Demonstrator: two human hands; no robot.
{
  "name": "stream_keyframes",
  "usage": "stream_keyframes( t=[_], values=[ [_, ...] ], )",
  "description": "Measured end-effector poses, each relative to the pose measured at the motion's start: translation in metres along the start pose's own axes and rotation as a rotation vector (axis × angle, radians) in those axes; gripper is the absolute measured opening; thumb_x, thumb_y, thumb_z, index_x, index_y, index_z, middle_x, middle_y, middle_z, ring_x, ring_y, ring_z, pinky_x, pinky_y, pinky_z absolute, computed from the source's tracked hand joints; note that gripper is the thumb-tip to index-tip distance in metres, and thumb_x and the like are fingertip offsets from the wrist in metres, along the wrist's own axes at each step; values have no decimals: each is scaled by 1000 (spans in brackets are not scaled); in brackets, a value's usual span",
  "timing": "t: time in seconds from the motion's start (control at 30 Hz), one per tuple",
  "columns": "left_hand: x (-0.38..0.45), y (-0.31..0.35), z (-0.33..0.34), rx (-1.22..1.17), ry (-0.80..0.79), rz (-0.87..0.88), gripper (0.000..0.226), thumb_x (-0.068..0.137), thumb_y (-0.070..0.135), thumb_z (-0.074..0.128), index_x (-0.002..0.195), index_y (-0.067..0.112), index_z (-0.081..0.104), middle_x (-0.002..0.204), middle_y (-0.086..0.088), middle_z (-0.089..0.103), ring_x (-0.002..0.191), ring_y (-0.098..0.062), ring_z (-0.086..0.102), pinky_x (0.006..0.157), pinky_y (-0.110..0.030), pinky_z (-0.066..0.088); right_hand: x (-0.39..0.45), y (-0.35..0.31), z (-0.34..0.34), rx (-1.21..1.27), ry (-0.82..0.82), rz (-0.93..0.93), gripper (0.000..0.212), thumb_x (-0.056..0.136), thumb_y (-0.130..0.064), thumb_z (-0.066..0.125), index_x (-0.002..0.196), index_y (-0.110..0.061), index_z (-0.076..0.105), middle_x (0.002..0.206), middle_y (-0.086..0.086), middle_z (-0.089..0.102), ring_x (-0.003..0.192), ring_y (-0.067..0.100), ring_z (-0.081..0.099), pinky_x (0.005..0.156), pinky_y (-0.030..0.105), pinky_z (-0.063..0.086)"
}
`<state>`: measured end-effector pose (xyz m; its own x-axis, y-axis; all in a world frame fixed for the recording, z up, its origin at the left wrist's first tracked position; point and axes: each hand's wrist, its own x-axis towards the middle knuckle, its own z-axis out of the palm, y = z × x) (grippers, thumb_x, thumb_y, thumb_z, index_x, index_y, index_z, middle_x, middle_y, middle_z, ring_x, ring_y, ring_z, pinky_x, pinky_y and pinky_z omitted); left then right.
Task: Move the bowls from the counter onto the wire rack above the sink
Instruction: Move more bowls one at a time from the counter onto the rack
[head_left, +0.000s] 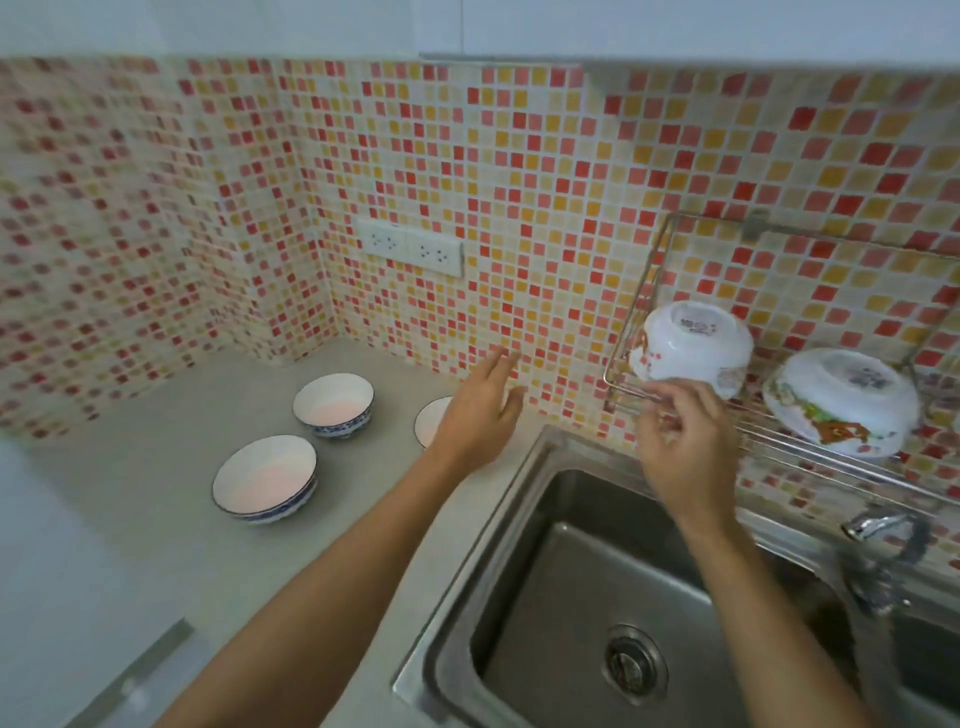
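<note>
A person's left hand (480, 410) is reaching flat, fingers spread, over three bowls (265, 478) on the counter (156, 499); the right hand (680, 441) is hovering loosely curled, empty, near an upturned bowl (691, 353) on the wire rack (810, 452).

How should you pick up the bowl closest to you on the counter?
Grip the nearest bowl by its rim, coming from above on its right side. It stands upright and open, so a thumb can probably hook inside with fingers under the outer wall. The left hand is nearest.
</note>
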<state>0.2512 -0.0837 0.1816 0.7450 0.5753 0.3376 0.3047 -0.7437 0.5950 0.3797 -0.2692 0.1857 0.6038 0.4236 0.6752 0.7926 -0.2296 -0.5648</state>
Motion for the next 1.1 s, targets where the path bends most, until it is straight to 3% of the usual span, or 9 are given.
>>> stream_keyframes(
  t=[0.13, 0.23, 0.37, 0.53, 0.63, 0.77, 0.87, 0.97, 1.1],
  values=[
    [-8, -70, -16, 20, -6, -181, 48, 98, 23, 42, 144, 12, 33, 155, -8, 25, 143, -23, 21, 115, -35, 19, -36, -25, 65, -43, -326, 21, 30, 91, -30, 59, 117, -15, 64, 121, -2, 55, 104, 18, 59, 82, 33, 55],
    [-7, -117, -18, 41, -68, -267, 48, 99, 23, 40, 144, 11, 31, 155, -11, 24, 144, -24, 19, 115, -35, 17, -53, -28, 116, -79, -565, 212, 40, 92, -37, 60, 127, -19, 57, 130, -1, 53, 112, 19, 56, 92, 33, 49],
    [1, -165, -13, 5, -139, -342, 50, 99, 24, 40, 145, 10, 28, 155, -11, 24, 143, -25, 21, 115, -38, 19, -61, -16, 181, -48, -715, 500, 56, 88, -41, 66, 135, -17, 49, 132, 9, 56, 115, 25, 57, 96, 37, 46],
    [21, -207, 1, -18, -265, -377, 53, 98, 24, 43, 146, 7, 26, 154, -12, 27, 140, -28, 27, 114, -39, 22, -48, -2, 246, -6, -629, 811, 60, 87, -36, 68, 135, -7, 48, 135, 15, 56, 119, 30, 55, 98, 37, 46],
    [35, -226, 11, -31, -325, -412, 53, 98, 24, 44, 144, 5, 27, 151, -15, 31, 137, -31, 31, 112, -38, 25, -42, 6, 272, 73, -547, 1015, 64, 84, -36, 67, 138, -11, 43, 141, 10, 48, 119, 30, 54, 95, 46, 51],
    [50, -247, 27, -35, -403, -487, 58, 96, 25, 47, 144, 2, 23, 148, -19, 34, 135, -33, 34, 108, -38, 28, -37, 15, 293, 130, -552, 1170, 69, 87, -36, 66, 143, -11, 36, 145, 10, 44, 116, 33, 57, 88, 46, 56],
    [58, -263, 41, -106, -447, -566, 55, 93, 23, 51, 140, 3, 29, 138, -23, 46, 125, -38, 45, 102, -42, 40, -40, 20, 309, 383, -499, 1345, 62, 88, -20, 67, 141, -12, 37, 142, 9, 45, 116, 33, 55, 83, 50, 58],
    [62, -275, 53, -226, -476, -658, 44, 87, 15, 49, 129, 7, 37, 126, -25, 53, 107, -43, 56, 85, -51, 53, -44, 20, 323, 497, -424, 1414, 60, 87, -2, 61, 140, -16, 35, 143, 10, 43, 119, 35, 52, 79, 50, 59],
    [62, -265, 54, -227, -521, -659, 40, 91, 10, 45, 127, 1, 28, 132, -27, 43, 114, -43, 49, 90, -48, 50, -46, 14, 319, 529, -367, 1446, 59, 84, 7, 54, 136, -14, 34, 141, 11, 43, 119, 38, 53, 70, 44, 60]
  ],
)
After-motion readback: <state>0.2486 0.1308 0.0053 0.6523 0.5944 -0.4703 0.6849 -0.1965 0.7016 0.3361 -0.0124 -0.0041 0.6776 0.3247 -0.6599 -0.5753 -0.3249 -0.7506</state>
